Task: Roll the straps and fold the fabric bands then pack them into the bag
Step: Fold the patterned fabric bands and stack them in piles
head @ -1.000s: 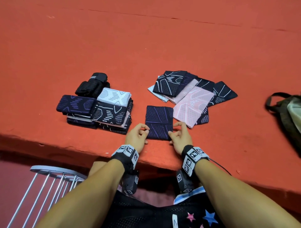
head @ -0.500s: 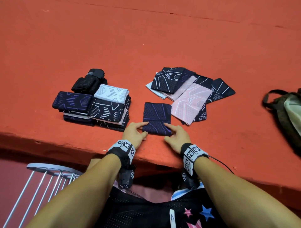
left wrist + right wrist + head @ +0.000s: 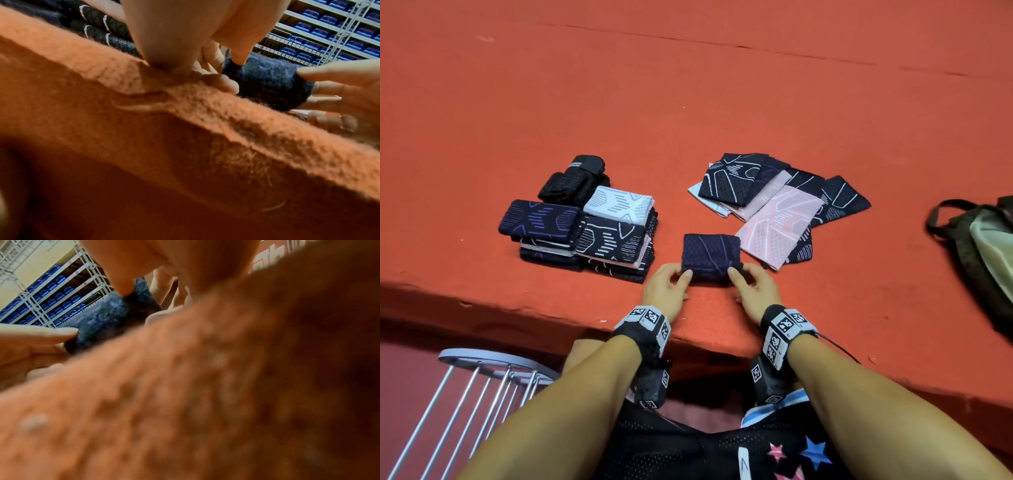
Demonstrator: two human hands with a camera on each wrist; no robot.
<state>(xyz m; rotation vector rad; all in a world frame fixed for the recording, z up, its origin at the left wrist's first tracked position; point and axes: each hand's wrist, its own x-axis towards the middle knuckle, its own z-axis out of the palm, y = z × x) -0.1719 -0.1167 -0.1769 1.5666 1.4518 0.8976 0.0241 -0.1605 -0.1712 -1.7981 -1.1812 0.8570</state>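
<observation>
A navy band with purple lines [image 3: 710, 255] lies folded on the orange felt surface [image 3: 688, 102] near its front edge. My left hand [image 3: 666, 289] pinches its near left corner and my right hand [image 3: 751, 289] pinches its near right corner. The left wrist view shows the same band [image 3: 265, 78] between both thumbs, and the right wrist view shows that band [image 3: 107, 313] too. A stack of folded bands [image 3: 599, 236] stands to the left, with rolled black straps [image 3: 577, 181] behind it. Unfolded bands [image 3: 780, 205] lie fanned out on the right. The olive bag [image 3: 986, 250] sits at the far right.
The felt surface drops off at a front edge [image 3: 551, 308] just before my wrists. A grey metal stool [image 3: 482, 377] stands below on the left. Shelves of blue items [image 3: 329, 24] fill the background of the wrist views.
The navy band has been folded in half away from me and now looks shorter and thicker. Both hands went from pressing its near edge to pinching its near corners.
</observation>
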